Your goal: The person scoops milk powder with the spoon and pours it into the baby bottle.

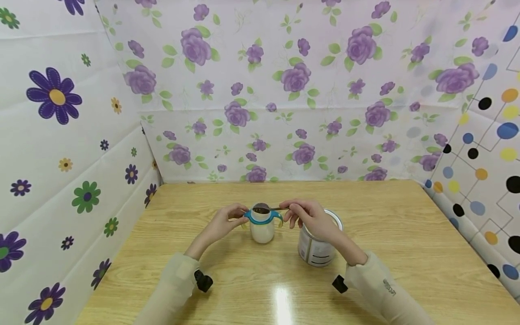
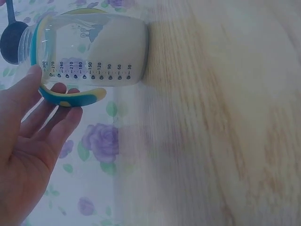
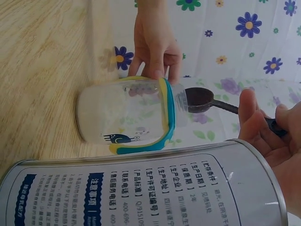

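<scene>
The two-handled feeding bottle (image 1: 262, 232) is found at three o'clock from the left hand (image 1: 223, 222) and at nine o'clock from the right hand (image 1: 312, 220), close to upright on the wooden table (image 1: 239, 286). The left hand is the nearer: one blue-and-yellow handle (image 2: 75, 100) is gripped by its thumb and fingers. The handle of the dark spoon (image 3: 200, 99) is pinched by the right hand, and its long axis is laid nearly along the nine-to-three line, across the bottle's vertical axis. The spoon's rounded bowl is held at the bottle's mouth; whether the rim is touched cannot be told, nor can the bowl's load. The bottle body is noted as smooth and translucent, marked with a graduated scale and an animal print, with whitish contents low down. Between three and four o'clock from the bottle, a cylindrical can (image 1: 317, 253) with a metal rim and a printed pale label is recorded, partly covered by the right hand. The tabletop is glossy and grained.
</scene>
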`<state>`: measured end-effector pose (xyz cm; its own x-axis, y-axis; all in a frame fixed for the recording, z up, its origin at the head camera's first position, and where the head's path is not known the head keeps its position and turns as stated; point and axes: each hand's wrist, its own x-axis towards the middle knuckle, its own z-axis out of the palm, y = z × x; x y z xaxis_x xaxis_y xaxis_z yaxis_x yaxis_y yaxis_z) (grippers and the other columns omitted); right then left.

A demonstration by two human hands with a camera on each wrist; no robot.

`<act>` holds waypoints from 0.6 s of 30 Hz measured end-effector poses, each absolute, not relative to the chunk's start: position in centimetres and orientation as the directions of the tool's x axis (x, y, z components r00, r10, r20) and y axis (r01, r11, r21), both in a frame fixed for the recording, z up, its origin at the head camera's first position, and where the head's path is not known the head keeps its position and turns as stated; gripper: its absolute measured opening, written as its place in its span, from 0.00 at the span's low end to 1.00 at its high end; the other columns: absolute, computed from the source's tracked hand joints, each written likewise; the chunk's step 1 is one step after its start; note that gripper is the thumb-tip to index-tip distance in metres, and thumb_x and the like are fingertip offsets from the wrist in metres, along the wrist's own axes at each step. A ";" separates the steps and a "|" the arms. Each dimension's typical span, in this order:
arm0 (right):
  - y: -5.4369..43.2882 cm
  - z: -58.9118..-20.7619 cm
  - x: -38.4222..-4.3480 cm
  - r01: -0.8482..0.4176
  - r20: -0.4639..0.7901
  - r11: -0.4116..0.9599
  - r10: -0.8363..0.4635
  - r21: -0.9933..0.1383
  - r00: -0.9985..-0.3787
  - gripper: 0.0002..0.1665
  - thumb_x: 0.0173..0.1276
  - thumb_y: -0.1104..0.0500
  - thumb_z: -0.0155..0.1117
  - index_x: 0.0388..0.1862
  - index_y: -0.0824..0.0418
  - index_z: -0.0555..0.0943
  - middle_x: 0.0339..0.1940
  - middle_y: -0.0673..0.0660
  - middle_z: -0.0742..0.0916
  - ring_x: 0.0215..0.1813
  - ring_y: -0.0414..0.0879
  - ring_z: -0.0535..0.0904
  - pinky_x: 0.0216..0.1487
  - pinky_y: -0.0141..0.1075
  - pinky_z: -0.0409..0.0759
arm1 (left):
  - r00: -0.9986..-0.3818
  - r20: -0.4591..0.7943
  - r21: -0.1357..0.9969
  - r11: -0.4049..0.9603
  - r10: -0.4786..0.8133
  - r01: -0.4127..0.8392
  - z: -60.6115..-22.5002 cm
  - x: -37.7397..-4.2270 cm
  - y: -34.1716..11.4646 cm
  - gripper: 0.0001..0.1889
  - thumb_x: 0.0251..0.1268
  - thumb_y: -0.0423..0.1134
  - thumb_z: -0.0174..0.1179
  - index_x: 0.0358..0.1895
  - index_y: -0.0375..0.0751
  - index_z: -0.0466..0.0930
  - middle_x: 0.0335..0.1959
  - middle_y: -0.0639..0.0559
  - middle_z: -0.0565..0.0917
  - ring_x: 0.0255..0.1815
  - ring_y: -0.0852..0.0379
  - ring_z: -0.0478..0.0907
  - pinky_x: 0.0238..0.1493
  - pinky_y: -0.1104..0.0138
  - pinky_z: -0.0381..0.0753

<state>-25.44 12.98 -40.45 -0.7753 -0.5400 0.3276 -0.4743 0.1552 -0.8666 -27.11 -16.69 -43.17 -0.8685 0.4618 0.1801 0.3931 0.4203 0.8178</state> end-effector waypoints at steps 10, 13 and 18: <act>12.8 -40.6 -25.4 -0.479 0.334 0.153 -0.538 -0.864 -0.774 0.21 0.80 0.59 0.42 0.57 0.71 0.77 0.35 0.63 0.86 0.30 0.58 0.81 0.25 0.42 0.76 | -0.871 0.216 0.818 0.404 0.441 0.408 -45.3 -28.4 -16.9 0.15 0.66 0.32 0.61 0.55 0.35 0.77 0.50 0.38 0.83 0.53 0.42 0.81 0.52 0.60 0.83; 12.9 -40.5 -25.4 -0.471 0.331 0.146 -0.535 -0.870 -0.778 0.21 0.80 0.59 0.42 0.58 0.71 0.76 0.36 0.67 0.86 0.31 0.58 0.81 0.25 0.41 0.75 | -0.869 0.240 0.819 0.390 0.432 0.420 -46.1 -29.1 -17.1 0.15 0.65 0.34 0.62 0.54 0.38 0.78 0.49 0.41 0.84 0.53 0.45 0.82 0.53 0.62 0.83; 12.8 -40.7 -25.5 -0.455 0.325 0.132 -0.531 -0.881 -0.782 0.20 0.80 0.58 0.43 0.58 0.68 0.76 0.37 0.73 0.84 0.29 0.50 0.82 0.24 0.40 0.75 | -0.862 0.261 0.823 0.367 0.434 0.433 -46.1 -29.1 -17.1 0.12 0.64 0.35 0.62 0.50 0.39 0.80 0.48 0.42 0.84 0.53 0.45 0.83 0.53 0.66 0.83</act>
<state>-25.48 12.84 -40.75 -0.7824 -0.5312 0.3251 -0.4553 0.1317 -0.8806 -29.11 -17.06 -46.14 -0.8623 0.4342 0.2606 0.4334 0.3668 0.8232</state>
